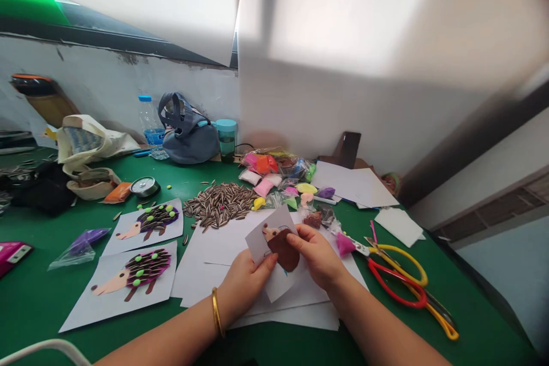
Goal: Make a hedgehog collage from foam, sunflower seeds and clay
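Both hands held a small white card [259, 240], tilted, in front of the seed pile [221, 206] and to its right. The left hand [249, 280] pinched the card's lower left side, thumb on its face; the right hand [319, 254] gripped it narrowly at the right, thumb on a smooth, rounded brown patch [288, 257]. Above this patch showed a pale, pointed animal face. A shiny gold bangle [217, 311] circled the left wrist.

The seed pile was a loose heap of slim, striped, pointed seeds on the green bench [38, 297]. Flat white sheets [199, 266] spread in front of it, under the hands. To its left lay two hedgehog pictures [158, 235], their spines made of seeds dotted with soft green balls, and further left a purple lump in crinkled clear plastic [88, 240].

Right of the pile were bright, soft clay packets [263, 186]; well to its right lay scissors [397, 291] with looped red and yellow handles. Behind it stood a clear plastic bottle [150, 126], a slouching blue fabric bag [191, 143] and a teal-lidded cup [226, 138]. A round metallic tin [144, 186] sat to its left.
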`<state>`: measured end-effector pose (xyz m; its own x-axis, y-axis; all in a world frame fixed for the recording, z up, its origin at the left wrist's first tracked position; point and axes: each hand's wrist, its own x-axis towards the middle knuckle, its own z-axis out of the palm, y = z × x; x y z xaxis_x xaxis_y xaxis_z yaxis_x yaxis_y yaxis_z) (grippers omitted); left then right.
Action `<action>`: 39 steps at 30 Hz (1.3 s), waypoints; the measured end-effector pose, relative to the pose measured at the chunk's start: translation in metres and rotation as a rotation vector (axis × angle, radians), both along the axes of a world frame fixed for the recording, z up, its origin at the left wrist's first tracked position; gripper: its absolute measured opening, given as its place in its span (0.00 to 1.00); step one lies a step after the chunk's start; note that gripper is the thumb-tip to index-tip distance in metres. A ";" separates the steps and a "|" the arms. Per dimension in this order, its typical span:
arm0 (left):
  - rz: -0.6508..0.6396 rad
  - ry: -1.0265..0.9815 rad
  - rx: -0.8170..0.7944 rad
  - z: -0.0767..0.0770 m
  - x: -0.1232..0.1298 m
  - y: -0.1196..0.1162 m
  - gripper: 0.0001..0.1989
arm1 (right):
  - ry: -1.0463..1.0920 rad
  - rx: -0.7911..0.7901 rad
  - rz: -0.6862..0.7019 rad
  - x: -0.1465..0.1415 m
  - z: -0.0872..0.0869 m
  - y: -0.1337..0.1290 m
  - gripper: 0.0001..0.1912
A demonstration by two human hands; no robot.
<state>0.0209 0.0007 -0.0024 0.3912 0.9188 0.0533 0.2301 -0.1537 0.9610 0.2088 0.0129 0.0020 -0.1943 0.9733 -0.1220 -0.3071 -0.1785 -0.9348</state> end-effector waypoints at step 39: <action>-0.113 -0.010 -0.123 -0.002 0.001 -0.003 0.15 | -0.033 0.039 0.066 0.003 0.008 -0.001 0.18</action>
